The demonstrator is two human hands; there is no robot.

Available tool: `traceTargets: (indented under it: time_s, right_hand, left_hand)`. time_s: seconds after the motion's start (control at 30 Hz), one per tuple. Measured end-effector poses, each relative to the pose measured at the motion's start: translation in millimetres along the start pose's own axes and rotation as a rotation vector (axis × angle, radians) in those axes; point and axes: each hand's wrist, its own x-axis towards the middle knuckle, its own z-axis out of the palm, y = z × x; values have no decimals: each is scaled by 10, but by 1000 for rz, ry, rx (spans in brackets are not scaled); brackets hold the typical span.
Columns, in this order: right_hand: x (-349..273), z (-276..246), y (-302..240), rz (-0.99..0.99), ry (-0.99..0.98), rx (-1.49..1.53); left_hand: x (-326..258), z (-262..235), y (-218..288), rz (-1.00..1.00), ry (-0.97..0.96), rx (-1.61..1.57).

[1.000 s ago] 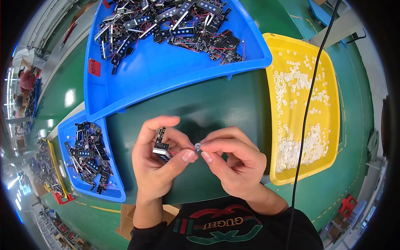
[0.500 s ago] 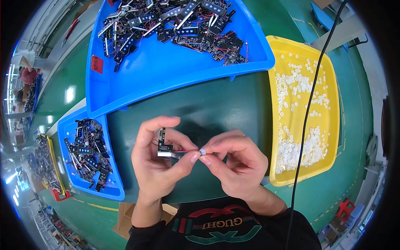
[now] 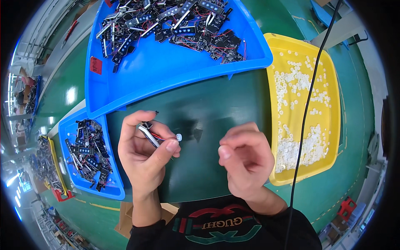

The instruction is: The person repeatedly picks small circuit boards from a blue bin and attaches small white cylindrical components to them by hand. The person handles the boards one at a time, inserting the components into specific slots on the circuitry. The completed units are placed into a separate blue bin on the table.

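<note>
My left hand (image 3: pixel 146 156) is closed on a small black circuit board (image 3: pixel 148 134) with a pale strip along its edge. Thin red and dark wires pass between thumb and forefinger. At the fingertips a round white cap (image 3: pixel 179 137) sticks out at the wire end. My right hand (image 3: pixel 248 160) hovers apart from it to the right, fingers curled and thumb close to the forefinger; nothing shows between them. Near that hand is a yellow tray (image 3: pixel 273 125) with many loose white round caps (image 3: pixel 298 152).
A large blue tray (image 3: pixel 166 83) at the back holds piled circuit boards (image 3: pixel 187 31). To the left, a smaller blue tray (image 3: pixel 114 189) contains more boards (image 3: pixel 87 154). A black cable (image 3: pixel 306 125) crosses in front of the yellow tray. The dark green tabletop (image 3: pixel 196 175) lies under my hands.
My hands have parted: the right let go of the white cap and moved right, while the left moved left with the board, now turned, and its capped wires.
</note>
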Motion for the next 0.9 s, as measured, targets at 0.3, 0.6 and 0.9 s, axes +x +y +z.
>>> traceTargets:
  time_s: [0.3, 0.6, 0.9]
  right_hand:
    - [46, 14, 14, -48, -228, -259]
    - [64, 34, 22, -165, -219, -330]
    - [6, 67, 122, -392, -130, -483]
  left_hand:
    - [-27, -3, -27, 23, -79, 2]
    - [-32, 5, -20, -19, -127, -31]
    - [-26, -23, -31, -47, -147, -45]
